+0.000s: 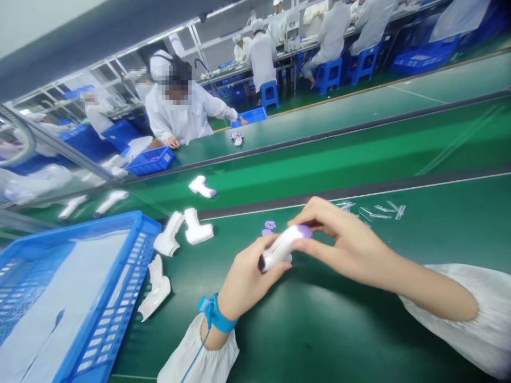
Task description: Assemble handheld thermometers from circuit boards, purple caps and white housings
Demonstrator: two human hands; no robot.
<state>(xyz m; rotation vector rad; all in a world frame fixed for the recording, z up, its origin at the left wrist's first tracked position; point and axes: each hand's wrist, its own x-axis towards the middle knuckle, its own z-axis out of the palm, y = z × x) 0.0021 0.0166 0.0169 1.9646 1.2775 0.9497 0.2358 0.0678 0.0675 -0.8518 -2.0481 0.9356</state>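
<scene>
white plastic casing gripped by both hands over the green bench

a white casing [281, 248] with a purple end is held just above the green bench [327, 319], near its middle. the left hand [245, 276] is closed around the dark lower end, thumb on top; the right hand [343, 239] is pinched shut on the purple tip. the underside of the casing is hidden by the fingers, and its seam cannot be made out. small purple parts [268, 228] lie just beyond it, half hidden. clear slips [379, 211] lie past the right hand, too faint to identify. three white shells [181, 234] lie left of the hands, beside a blue basket [120, 298] that is cut off by the lower left edge. open bench is left to the right and in front. a blue wrist strap [215, 315] is worn on the left wrist. a person in white [181, 114] is seated across the green belt [359, 154].
</scene>
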